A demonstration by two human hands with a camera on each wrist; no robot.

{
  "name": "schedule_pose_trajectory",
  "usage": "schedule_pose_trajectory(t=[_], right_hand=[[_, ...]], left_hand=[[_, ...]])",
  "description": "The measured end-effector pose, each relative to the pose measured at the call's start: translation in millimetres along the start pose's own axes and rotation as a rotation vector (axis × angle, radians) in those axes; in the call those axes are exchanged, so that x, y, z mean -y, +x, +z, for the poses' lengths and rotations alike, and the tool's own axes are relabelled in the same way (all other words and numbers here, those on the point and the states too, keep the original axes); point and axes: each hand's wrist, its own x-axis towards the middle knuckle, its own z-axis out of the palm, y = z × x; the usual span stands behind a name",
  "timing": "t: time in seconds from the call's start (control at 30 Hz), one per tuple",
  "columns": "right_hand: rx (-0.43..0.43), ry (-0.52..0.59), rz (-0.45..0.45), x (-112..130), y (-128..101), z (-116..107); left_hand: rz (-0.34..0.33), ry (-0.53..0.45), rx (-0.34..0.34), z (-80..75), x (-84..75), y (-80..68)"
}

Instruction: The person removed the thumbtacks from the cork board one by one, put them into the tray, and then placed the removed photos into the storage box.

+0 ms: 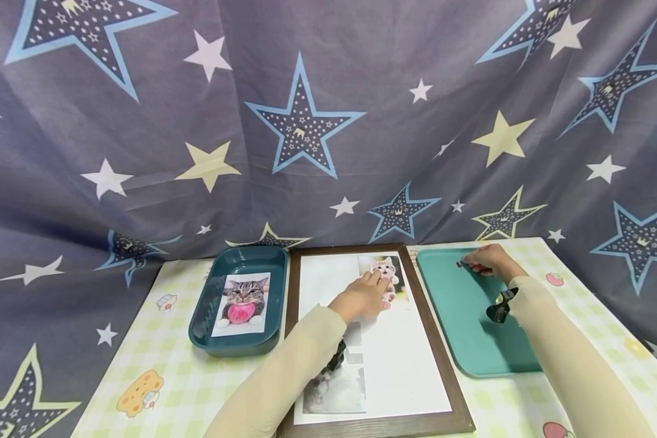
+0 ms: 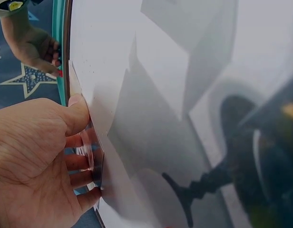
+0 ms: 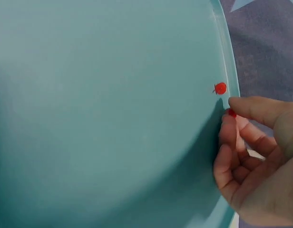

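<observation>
My left hand point(image 1: 364, 295) rests on a kitten photo point(image 1: 384, 266) near the top right of a white board point(image 1: 405, 359) with a brown frame. Its fingers point(image 2: 77, 162) and thumb lie along the photo, partly covering it. Over the far end of a green tray point(image 1: 457, 328), my right hand point(image 1: 491, 261) pinches a small red piece point(image 3: 232, 113) between thumb and fingertips, mostly hidden. Beside those fingertips, another small red pin-like piece point(image 3: 220, 88) with a thin spike lies on the tray.
Left of the board stands a dark teal tray point(image 1: 202, 304) holding a photo of a cat point(image 1: 243, 304) with a pink ball. A grey-toned print point(image 1: 336, 392) is at the board's lower left. Behind the checked tablecloth point(image 1: 180, 365) hangs a star-patterned curtain point(image 1: 159, 213).
</observation>
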Motion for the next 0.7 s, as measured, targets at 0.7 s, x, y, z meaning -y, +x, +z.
schedule_pose_trajectory(t=[0.7], right_hand=[[0.036, -0.08, -0.183, -18.0, -5.1, 1.7]], left_hand=[[-0.006, -0.022, -0.002, 2.4, 0.3, 1.9]])
